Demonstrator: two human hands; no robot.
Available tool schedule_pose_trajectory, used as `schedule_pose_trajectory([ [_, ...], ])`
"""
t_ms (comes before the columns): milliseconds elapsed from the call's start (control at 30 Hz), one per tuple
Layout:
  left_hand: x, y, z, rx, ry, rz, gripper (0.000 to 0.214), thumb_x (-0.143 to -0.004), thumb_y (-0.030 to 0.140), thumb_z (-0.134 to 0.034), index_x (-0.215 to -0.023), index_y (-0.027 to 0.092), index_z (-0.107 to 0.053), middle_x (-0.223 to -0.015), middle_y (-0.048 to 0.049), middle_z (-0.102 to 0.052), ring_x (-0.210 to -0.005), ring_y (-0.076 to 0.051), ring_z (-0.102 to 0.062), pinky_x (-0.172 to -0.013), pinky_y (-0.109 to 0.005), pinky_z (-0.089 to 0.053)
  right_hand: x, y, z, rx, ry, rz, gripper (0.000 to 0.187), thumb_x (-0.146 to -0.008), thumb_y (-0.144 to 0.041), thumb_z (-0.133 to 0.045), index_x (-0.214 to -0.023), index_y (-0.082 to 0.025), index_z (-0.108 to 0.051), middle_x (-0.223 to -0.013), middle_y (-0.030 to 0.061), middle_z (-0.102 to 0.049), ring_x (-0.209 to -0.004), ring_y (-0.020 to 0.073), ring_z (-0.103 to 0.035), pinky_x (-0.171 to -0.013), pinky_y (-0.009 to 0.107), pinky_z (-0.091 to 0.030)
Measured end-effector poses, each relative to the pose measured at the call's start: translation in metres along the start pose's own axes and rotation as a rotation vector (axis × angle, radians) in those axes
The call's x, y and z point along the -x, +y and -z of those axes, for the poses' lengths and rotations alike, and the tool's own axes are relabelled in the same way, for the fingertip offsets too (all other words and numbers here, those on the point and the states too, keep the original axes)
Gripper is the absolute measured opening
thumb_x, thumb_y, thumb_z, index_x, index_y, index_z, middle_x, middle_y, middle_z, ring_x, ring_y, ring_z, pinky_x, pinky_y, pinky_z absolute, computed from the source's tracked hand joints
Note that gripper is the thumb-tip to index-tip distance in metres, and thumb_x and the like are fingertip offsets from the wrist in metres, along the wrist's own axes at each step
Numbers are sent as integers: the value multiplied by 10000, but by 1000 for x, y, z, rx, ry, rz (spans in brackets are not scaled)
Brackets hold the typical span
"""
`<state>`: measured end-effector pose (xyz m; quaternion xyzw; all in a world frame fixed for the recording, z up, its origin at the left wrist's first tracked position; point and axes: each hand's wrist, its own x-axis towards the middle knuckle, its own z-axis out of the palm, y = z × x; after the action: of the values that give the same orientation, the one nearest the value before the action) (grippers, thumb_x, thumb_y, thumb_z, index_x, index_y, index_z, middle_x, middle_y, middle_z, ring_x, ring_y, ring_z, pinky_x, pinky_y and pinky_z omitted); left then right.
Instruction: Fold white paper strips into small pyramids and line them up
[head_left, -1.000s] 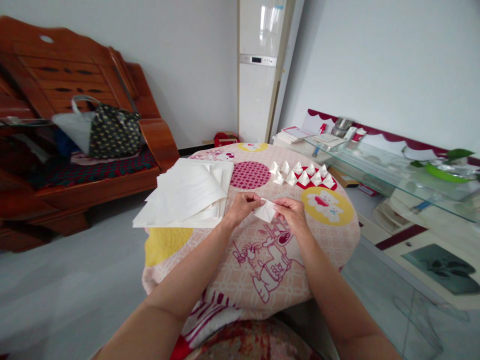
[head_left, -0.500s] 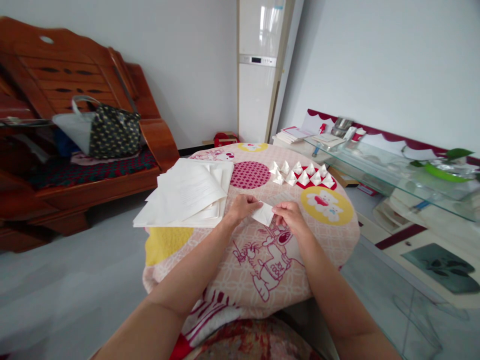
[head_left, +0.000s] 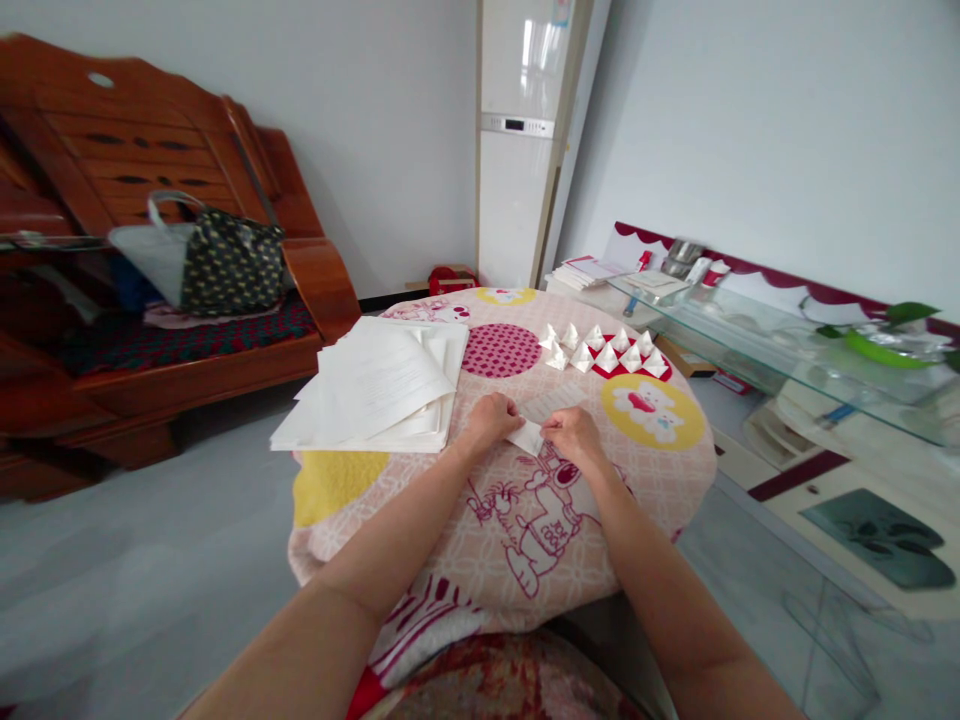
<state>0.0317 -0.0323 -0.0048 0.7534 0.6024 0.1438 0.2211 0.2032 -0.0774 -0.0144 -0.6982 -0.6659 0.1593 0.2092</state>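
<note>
My left hand [head_left: 491, 418] and my right hand [head_left: 571, 436] pinch a small folded piece of white paper [head_left: 528, 436] between them, low over the round table's patterned cloth [head_left: 517, 540]. Only a strip of the paper shows between the fingers. A stack of white paper sheets [head_left: 379, 392] lies to the left of my hands. Beyond them, several small folded white paper shapes [head_left: 604, 350] stand in a cluster on the cloth.
A wooden bench [head_left: 150, 260] with a patterned handbag [head_left: 225, 265] stands at the left. A tall white appliance [head_left: 517, 150] stands in the far corner. A glass shelf unit [head_left: 757, 330] with papers, cups and a green dish runs along the right wall.
Both hands have lowered the folded paper toward the cloth and closed in on it, so less of it shows than before.
</note>
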Motion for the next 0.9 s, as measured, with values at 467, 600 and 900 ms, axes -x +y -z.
schedule_pose_trajectory([
  [467, -2, -5, -5, -15, 11, -12, 170, -804, 278, -686, -871, 159, -789, -774, -58, -736, -724, -165, -633, -647, -237, -416, 5, 3, -3, -110, 56, 112, 215, -725, -105, -654, -543, -208, -703, -503, 23, -615, -522, 138, -518, -505, 255, -305],
  [600, -3, -6, -7, -13, 20, -19, 161, -802, 277, -692, -867, 164, -787, -798, -61, -743, -745, -169, -639, -662, -238, -428, 21, 1, -3, 36, -29, 286, 286, -763, -99, -583, -506, -202, -655, -518, 37, -606, -529, 148, -509, -541, 278, -301],
  [900, -5, -7, -5, -2, 12, -39, 168, -790, 267, -705, -863, 145, -794, -784, -61, -735, -712, -158, -623, -662, -241, -426, 44, 1, 10, 207, -218, 504, 247, -814, -94, -559, -656, -210, -710, -702, 65, -707, -642, 183, -563, -619, 300, -359],
])
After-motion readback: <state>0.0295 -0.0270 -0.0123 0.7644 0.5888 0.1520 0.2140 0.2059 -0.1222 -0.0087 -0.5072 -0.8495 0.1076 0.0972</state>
